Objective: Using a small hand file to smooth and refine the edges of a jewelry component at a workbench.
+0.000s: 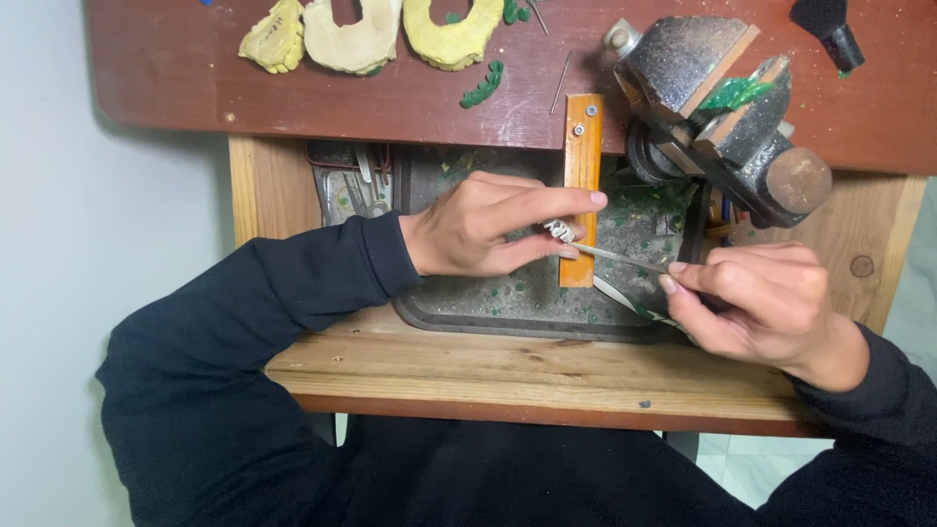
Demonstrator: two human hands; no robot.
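My left hand [493,226] pinches a small silvery metal piece [559,231] between thumb and fingers, pressed against an orange wooden peg [582,166] that juts from the bench edge. In my right hand [756,304] I grip a thin metal file [615,257] whose tip touches the small piece. A pale strip [625,301] with green bits hangs under that hand. Both hands hover over a dark tray [468,317] littered with green wax shavings.
A dark iron vise [717,107] clamping a green piece sits on the red-brown benchtop [293,88] at the right. Yellow and cream plaster casts [361,34] lie at the top. A green wax curl [482,86] and thin needles rest nearby. Tools fill a drawer [351,185].
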